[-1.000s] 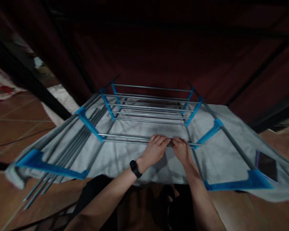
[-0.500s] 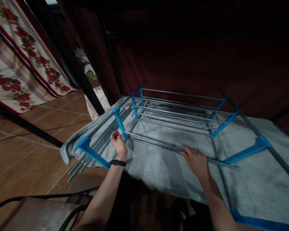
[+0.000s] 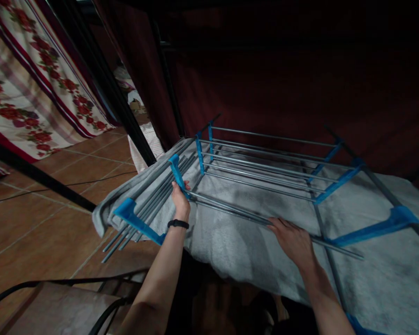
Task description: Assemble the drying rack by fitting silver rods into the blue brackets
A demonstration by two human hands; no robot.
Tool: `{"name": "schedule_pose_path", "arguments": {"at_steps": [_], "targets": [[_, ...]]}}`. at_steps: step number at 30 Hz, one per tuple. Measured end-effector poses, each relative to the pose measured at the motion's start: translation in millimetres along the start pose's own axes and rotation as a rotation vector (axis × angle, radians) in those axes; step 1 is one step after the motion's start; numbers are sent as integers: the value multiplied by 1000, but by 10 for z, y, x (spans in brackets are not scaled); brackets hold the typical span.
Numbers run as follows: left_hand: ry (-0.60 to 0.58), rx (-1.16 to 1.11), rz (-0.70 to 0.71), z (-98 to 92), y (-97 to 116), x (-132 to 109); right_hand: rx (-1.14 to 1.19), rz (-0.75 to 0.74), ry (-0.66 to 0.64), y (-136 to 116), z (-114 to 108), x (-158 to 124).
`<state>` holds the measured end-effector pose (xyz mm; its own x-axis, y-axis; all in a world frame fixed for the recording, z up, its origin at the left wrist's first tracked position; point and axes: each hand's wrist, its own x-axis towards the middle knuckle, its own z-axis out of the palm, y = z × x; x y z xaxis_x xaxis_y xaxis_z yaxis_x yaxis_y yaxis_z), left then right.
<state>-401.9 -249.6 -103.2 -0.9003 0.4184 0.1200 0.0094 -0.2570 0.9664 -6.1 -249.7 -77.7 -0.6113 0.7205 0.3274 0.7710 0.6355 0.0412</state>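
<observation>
A partly built rack of grey metal tubes and blue plastic brackets lies on a grey blanket (image 3: 223, 246). My left hand (image 3: 181, 204), with a black band at the wrist, wraps round the lower end of a blue bracket (image 3: 176, 170) on the rack's left side. One end of a thin metal rod (image 3: 226, 208) meets that bracket. Closed over the same rod, toward its right part, is my right hand (image 3: 293, 238). The rod's right end sticks out past the right blue bracket (image 3: 373, 228). A second rod runs just below it.
Several loose tubes (image 3: 157, 193) lie at the left under another blue bracket (image 3: 136, 221). Fitted crossbars (image 3: 265, 163) span the rack's far part. A chair (image 3: 52, 307) stands lower left, by a black post (image 3: 49, 179). A dark red curtain (image 3: 282, 88) hangs behind.
My left hand has moved up slightly and its fingers have closed round the bracket. My right hand stays on the rod. The whole view has shifted a little.
</observation>
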Motion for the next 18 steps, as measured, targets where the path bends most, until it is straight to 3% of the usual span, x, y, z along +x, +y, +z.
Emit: {"name": "schedule_pose_path", "arguments": {"at_steps": [18], "targets": [[30, -39, 20, 28, 14, -73, 271, 97, -193, 101, 39, 77]]}}
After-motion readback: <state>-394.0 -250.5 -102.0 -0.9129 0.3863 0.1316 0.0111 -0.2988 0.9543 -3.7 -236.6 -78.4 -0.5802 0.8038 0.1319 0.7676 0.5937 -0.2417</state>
